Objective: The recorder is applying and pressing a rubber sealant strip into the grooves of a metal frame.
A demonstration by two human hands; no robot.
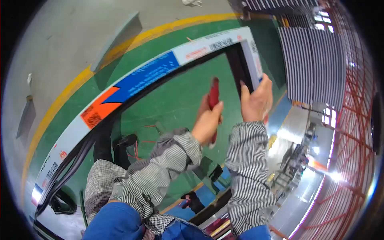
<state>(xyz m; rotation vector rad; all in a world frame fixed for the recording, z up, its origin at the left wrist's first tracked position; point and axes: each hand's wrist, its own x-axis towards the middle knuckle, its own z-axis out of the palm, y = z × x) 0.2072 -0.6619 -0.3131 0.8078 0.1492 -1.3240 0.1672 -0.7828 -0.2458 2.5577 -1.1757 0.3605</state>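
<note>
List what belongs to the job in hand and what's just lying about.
Job in hand:
- red tool, in the left hand
- printed frame, gripped by the right hand

Apparently just lying about:
- grey strip, upper left
- white scrap, top edge
- stacked grey lengths, right

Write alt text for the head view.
A person's left hand holds a red tool while the right hand grips the right side of a large white frame with blue and orange sections. Beyond it lie a green floor edged by a yellow line and, at right, grey ridged material.
</note>
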